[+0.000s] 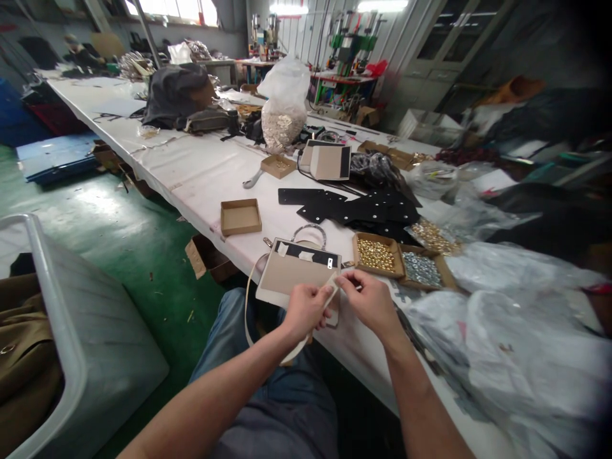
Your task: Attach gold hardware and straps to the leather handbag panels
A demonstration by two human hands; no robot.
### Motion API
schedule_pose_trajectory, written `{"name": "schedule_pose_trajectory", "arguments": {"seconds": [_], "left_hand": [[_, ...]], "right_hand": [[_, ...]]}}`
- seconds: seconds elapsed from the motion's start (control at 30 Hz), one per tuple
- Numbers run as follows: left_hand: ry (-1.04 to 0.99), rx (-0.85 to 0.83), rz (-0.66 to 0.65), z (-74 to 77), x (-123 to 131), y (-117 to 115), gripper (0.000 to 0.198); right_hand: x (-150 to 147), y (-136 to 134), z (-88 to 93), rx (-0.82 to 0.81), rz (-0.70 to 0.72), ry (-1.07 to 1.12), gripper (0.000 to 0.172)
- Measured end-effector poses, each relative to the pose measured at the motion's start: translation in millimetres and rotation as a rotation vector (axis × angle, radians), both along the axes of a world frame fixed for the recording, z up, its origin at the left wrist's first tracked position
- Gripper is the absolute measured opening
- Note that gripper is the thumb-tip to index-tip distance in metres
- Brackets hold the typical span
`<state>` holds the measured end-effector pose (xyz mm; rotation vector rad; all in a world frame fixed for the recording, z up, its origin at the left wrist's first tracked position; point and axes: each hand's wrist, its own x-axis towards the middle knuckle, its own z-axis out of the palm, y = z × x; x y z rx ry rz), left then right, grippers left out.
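A beige handbag (282, 275) with a black strip along its top and a ring-shaped handle (310, 229) lies at the table's front edge. Over its lower right part, my left hand (306, 310) is closed on a narrow cream strap (249, 306), which loops down the bag's left side. My right hand (369, 298) pinches near the end of that strap, close to the left fingertips. Whether a small fastener sits between the right fingers is hidden. Just beyond the right hand stand a box of gold studs (376, 254) and a box of silver studs (421, 268).
Black punched pieces (358, 209) lie past the bag, with other beige bag parts (327, 159) behind them. An open cardboard box (241, 217) stands left. Clear plastic bags (516, 338) crowd the right side. A large grey bin (95, 338) is on the floor at left.
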<state>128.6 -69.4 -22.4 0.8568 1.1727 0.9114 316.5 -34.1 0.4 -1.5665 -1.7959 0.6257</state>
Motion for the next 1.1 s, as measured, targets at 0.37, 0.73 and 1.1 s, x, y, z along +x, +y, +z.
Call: {"name": "schedule_pose_trajectory", "arguments": {"seconds": [0.37,0.73,1.1], "left_hand": [[0.019,-0.080,0.038,-1.3,33,42,0.050],[0.014,-0.093,0.044,-15.7,36,53,0.054],[0.014,-0.102,0.072,-22.6,37,60,0.054]], "right_hand": [[7,82,-21.7,0.187,0.144,-0.157,0.018],[4,94,-35.8,0.145,0.119,-0.160,0.017],[7,104,-41.5,0.040,0.036,-0.037,0.033]]}}
